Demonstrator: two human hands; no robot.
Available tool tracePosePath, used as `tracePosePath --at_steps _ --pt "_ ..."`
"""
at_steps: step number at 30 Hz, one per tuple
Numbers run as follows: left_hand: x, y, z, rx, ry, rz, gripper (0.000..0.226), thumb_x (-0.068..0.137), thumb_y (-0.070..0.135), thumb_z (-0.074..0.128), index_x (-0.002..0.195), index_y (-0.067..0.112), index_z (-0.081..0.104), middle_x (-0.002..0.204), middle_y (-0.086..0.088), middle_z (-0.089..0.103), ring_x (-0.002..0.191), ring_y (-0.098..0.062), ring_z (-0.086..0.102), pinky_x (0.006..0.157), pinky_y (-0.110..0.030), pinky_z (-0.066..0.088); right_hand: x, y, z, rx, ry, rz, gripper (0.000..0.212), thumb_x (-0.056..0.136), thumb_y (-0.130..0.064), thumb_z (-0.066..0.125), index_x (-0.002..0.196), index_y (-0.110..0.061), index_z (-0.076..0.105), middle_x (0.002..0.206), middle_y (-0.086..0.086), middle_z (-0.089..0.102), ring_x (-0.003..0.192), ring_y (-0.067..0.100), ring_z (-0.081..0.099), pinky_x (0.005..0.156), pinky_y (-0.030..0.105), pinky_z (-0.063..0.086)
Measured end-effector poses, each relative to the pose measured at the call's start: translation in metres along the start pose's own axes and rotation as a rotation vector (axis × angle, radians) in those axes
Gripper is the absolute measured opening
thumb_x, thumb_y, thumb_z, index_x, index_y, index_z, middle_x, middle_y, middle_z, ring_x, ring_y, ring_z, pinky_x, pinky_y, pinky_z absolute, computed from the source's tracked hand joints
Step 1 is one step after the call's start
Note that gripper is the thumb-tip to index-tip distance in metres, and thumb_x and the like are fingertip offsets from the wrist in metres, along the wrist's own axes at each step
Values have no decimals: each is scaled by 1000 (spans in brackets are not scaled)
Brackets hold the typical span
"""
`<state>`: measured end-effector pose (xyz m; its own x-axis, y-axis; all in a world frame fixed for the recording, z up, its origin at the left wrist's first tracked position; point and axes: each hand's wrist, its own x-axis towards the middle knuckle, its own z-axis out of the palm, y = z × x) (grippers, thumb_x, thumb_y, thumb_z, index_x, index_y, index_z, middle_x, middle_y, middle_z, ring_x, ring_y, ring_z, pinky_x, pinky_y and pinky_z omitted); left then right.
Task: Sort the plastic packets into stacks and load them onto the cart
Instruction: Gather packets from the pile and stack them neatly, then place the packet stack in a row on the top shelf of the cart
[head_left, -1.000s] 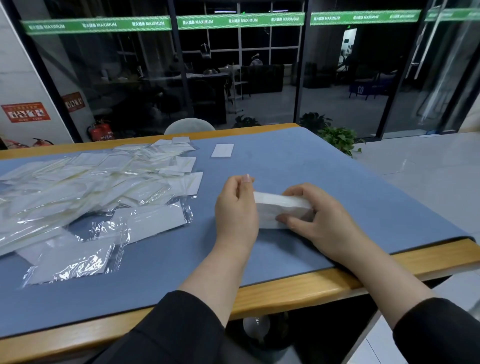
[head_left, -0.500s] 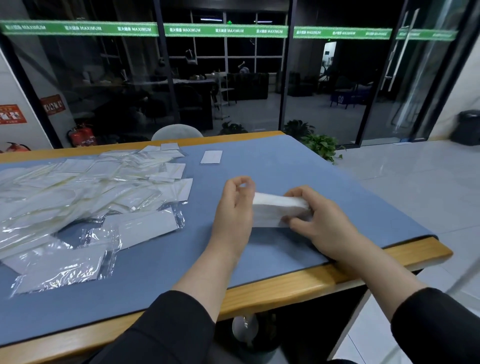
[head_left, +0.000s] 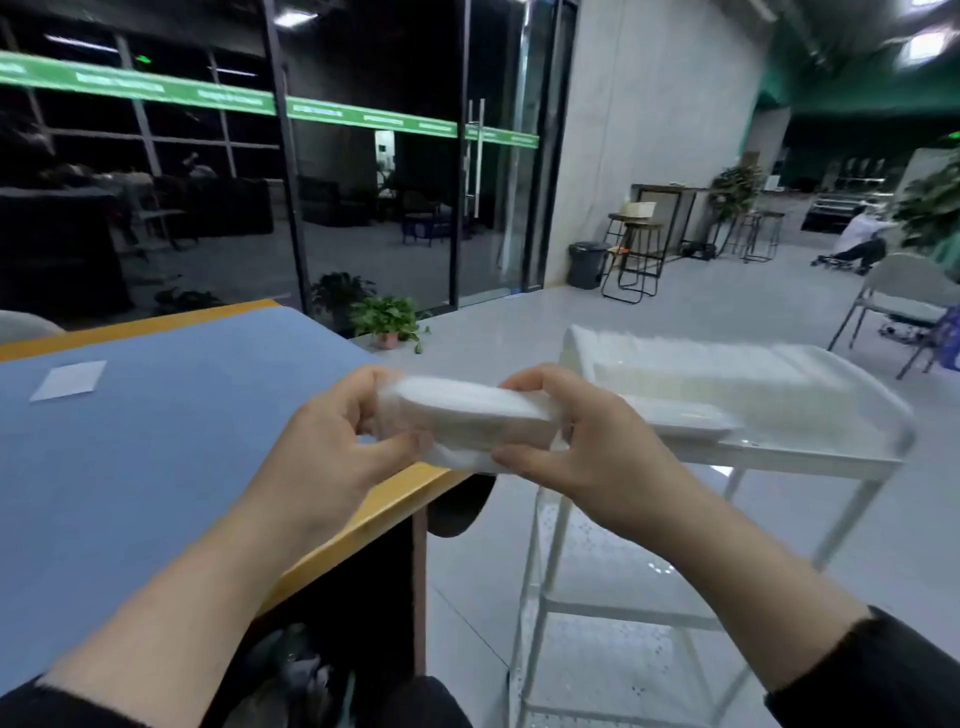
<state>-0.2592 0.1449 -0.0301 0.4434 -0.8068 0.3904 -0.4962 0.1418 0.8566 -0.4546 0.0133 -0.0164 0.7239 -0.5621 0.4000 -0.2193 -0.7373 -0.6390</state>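
A white stack of plastic packets (head_left: 467, 415) is held in the air over the table's right corner. My left hand (head_left: 337, 441) grips its left end and my right hand (head_left: 587, 441) grips its right end, thumbs underneath. To the right stands a white cart (head_left: 883, 457) whose top tray carries rows of stacked white packets (head_left: 717, 379). The loose pile of packets is out of view.
The blue-topped table (head_left: 130, 467) with a wooden edge lies at left, one small white packet (head_left: 70, 380) on it. A potted plant (head_left: 387, 317) sits on the floor beyond the table. Glass doors, stools, a bin and a chair stand farther off.
The view has swung right from the table to the cart. Both hands have lifted the stack off the blue surface and carried it right, past the table corner.
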Motion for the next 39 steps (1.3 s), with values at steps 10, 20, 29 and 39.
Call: tracePosePath --at_steps 10,20,29,39 --pt "-4 64 152 5 -290 90 26 89 19 76 104 36 63 82 21 68 73 6 59 59 -11 44 -92 54 -139 -397 -48 133 35 84 -39 76 114 -46 58 108 -27 59 101 -1 55 87 23 47" --pt "39 65 186 480 -258 184 34 91 30 74 122 30 59 108 16 58 99 -8 52 77 -17 42 -56 109 -148 -436 -63 120 33 86 -33 75 110 -46 56 100 -27 56 94 4 56 82 27 48" --pt "75 60 182 596 -156 238 33 96 32 67 128 27 57 86 24 39 87 -12 34 89 -33 34 -11 113 -151 -468 -20 132 31 85 -33 74 113 -38 61 89 -22 56 83 7 55 76 31 48" --pt "87 39 195 810 -74 403 28 101 33 59 129 30 60 121 7 60 115 -19 46 86 -31 17 -1 122 -143 -500 13 169 31 89 -32 71 119 -32 63 104 -9 60 94 16 53 77 29 39"
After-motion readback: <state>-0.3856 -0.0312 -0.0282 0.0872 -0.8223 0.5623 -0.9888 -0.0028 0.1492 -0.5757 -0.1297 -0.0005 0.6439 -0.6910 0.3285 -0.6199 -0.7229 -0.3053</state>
